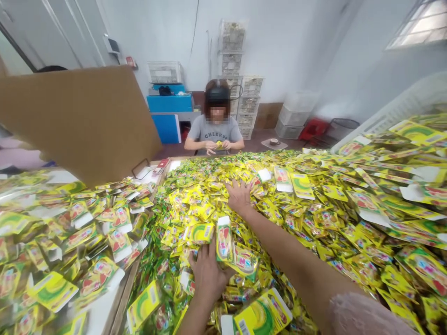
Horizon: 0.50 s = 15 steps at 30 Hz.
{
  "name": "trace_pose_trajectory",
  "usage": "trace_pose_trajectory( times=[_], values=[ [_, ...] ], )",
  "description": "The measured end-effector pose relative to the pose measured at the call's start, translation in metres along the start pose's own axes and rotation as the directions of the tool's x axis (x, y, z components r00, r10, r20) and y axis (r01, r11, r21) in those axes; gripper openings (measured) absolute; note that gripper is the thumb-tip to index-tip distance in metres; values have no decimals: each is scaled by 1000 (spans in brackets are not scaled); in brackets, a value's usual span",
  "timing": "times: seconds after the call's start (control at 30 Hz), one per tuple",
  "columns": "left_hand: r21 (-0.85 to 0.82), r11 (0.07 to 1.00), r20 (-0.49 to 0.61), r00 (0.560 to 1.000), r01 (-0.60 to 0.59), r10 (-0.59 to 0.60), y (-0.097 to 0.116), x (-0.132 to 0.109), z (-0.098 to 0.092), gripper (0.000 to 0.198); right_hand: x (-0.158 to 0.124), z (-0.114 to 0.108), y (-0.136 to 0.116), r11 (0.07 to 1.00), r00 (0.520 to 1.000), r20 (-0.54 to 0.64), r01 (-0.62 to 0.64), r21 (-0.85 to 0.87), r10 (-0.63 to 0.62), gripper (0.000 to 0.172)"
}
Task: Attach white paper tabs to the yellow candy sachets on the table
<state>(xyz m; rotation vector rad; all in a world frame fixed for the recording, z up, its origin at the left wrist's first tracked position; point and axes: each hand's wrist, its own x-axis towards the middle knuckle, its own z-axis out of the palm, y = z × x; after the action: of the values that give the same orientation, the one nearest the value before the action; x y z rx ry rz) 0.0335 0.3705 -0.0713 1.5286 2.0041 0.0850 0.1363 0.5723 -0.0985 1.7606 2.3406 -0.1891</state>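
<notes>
My left hand (209, 272) lies on a heap of small, shiny yellow-and-green sachets (195, 202), back upward and fingers spread. Beside its index finger and thumb is a small yellow carton (224, 239) with a white flap at its far end; I see no firm grip on it. A second yellow carton (199, 233) lies just beyond the fingertips, and another carton (245, 260) is near the thumb. Farther ahead, my right hand (239, 195) rests on the sachets with fingers apart. Its fingertips partly sink among them. A carton with a white end (262, 176) lies next to it.
Loose cartons (101, 274) cover the left section behind a wooden divider (127, 291). A brown cardboard sheet (80, 121) stands at left. More cartons spill from a white basket (387, 111) at right. Opposite, a person (216, 128) handles a sachet. White crates (248, 102) stand behind.
</notes>
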Motion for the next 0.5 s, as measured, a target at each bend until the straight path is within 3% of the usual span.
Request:
trace_pose_trajectory(
  times=[0.1,0.17,0.23,0.33,0.43,0.5],
  values=[
    [10,1000,9,1000,-21,20,-8,-9,1,70,5,-10,1,1000,1000,23,-9,-5,9,62],
    [19,999,21,999,-29,29,-14,-22,1,66,-9,-21,7,1000,1000,0,-4,-17,4,66],
    [13,1000,51,998,-23,22,-20,-34,-1,63,-38,-34,18,999,996,-84,22,-39,-25,68],
    [-16,1000,91,996,3,-1,-25,-46,-3,64,-98,-41,39,996,978,-196,68,-55,-77,55],
    [-38,999,85,996,23,-19,-26,-46,-1,66,-141,-26,51,998,994,-96,61,-8,-62,52],
    [-44,999,50,999,16,-13,-25,-42,3,70,-144,-10,48,999,1000,-7,27,20,-27,56]
  ],
)
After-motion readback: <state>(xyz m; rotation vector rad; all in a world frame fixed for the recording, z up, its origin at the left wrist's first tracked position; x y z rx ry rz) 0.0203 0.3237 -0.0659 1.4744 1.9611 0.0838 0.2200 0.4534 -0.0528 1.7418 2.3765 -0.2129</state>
